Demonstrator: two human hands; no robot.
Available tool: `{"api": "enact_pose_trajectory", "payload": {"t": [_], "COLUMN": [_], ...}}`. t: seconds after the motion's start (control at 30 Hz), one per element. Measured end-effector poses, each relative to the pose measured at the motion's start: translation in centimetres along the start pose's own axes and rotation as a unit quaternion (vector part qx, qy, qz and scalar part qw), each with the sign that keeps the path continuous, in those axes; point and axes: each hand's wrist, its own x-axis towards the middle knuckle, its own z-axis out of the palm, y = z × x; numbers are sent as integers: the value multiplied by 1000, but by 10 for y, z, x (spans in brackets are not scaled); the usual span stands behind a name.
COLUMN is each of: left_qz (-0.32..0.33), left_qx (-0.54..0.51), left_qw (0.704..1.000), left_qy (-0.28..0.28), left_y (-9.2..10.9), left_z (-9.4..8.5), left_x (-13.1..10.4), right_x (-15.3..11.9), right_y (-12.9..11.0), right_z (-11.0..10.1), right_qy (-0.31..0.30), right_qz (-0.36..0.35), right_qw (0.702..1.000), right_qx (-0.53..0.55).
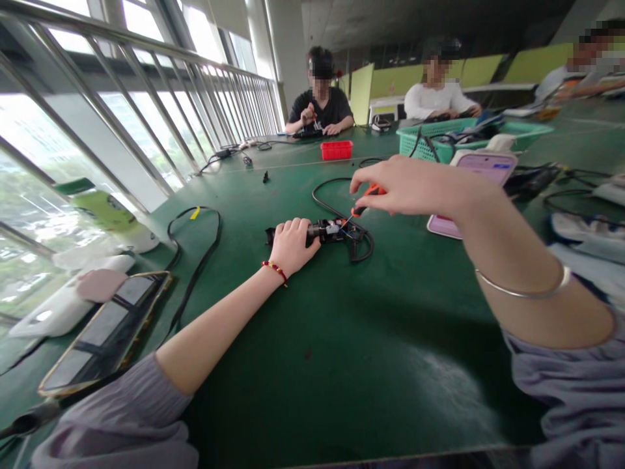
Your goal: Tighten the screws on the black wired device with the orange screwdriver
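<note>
My left hand (291, 246) is wrapped over a black cylindrical device (315, 232) lying on the green table, pressing it against the top. The device's right end is open, with small parts and thin wires showing, and a black cable loops around it. Above that end, my right hand (398, 185) grips an orange and black screwdriver (364, 206) by its handle. The screwdriver slants down to the left, its tip at the exposed parts; whether it sits in a screw is too small to tell.
A red bin (336, 150) and a green basket (424, 144) of parts stand farther back. A pink phone (481, 170) is propped behind my right hand. At left are a framed panel (110, 326), a green-and-white cup (110, 215) and a black cable (195, 280). Several people sit beyond.
</note>
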Motion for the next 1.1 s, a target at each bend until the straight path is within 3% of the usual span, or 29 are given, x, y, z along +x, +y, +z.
{"api": "enact_pose_trajectory", "payload": {"t": [0.13,0.4,0.6,0.87,1.1], "left_qz": [4,1,5,2,-1], "left_qx": [2,-3,-3,-4,-8], "left_qw": [1000,1000,1000,1000,1000], "left_qy": [3,4,2,6,-1], "left_y": [0,-1,0,-2,2], "left_z": [1,1,0,2,-3], "left_x": [1,0,0,0,-1], "right_x": [1,0,3,-4,0], "right_y": [-6,5,-2,7,-1], "right_z": [0,0,1,-3,-1], "right_qy": [-7,9,6,6,8], "right_qz": [48,-17,49,-24,47], "right_qw": [999,1000,999,1000,999], "right_qx": [-8,-1,13,18,7]}}
